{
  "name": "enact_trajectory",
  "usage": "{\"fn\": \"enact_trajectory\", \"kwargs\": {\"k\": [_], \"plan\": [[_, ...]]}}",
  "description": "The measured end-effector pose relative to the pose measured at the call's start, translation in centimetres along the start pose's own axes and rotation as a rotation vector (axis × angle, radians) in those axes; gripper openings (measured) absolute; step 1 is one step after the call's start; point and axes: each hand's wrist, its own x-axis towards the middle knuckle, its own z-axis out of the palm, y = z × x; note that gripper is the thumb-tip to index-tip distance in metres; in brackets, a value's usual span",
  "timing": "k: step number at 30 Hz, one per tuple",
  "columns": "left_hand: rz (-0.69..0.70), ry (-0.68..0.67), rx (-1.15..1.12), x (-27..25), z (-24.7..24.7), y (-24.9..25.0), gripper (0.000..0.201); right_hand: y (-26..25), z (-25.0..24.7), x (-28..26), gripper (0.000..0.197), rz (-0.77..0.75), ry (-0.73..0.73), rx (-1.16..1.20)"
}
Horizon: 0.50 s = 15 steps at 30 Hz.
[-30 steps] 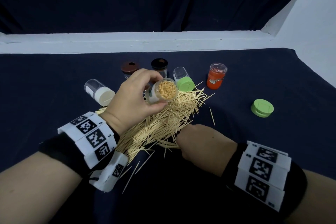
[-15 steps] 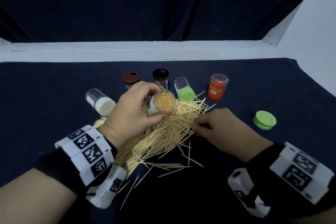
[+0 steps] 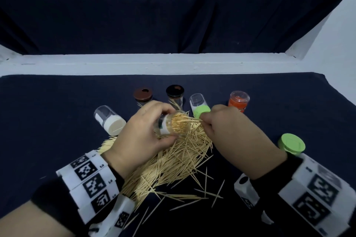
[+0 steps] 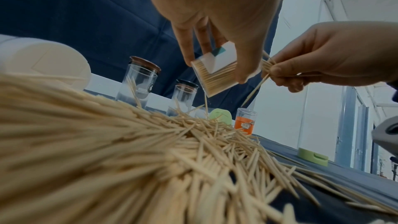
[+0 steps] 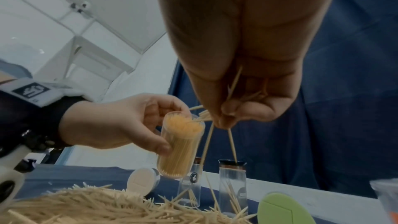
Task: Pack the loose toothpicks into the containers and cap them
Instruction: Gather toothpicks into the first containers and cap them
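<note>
My left hand (image 3: 146, 136) grips a clear container (image 3: 173, 126) packed with toothpicks, tilted with its open mouth toward the right; the container (image 5: 181, 144) shows full in the right wrist view. My right hand (image 3: 217, 123) pinches a small bunch of toothpicks (image 4: 267, 65) whose tips touch the container's mouth. Two picks (image 5: 207, 144) dangle below the right fingers. A big pile of loose toothpicks (image 3: 173, 161) lies on the dark cloth under both hands. A loose green cap (image 3: 290, 143) sits at the right.
Behind the pile stand a brown-lidded jar (image 3: 143, 95), a black-lidded jar (image 3: 175, 92) and an orange container (image 3: 238, 101). A green-capped container (image 3: 199, 107) and a white-capped one (image 3: 109, 120) lie on their sides. A white ledge (image 3: 173, 63) borders the back.
My right hand lifted off the pile with a pinch of toothpicks and moved up and left to the container's mouth. The left hand kept the container nearly still.
</note>
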Motion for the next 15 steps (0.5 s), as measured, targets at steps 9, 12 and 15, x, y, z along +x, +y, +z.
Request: {"fn": "enact_trajectory", "kwargs": {"k": [9,12,15], "plan": [[-0.008,0.007,0.055,0.1,0.3,0.1,0.050,-2.8,-1.1,1.2,0.029,-0.122,-0.089,-0.071],[-0.005,-0.001,0.055,0.1,0.3,0.1,0.048,-2.7,-0.3,2.0,0.028,-0.092,-0.088,0.002],[-0.014,0.019,0.036,0.1,0.3,0.4,0.047,-1.6,0.2,2.2,0.020,0.018,0.057,0.372]]}}
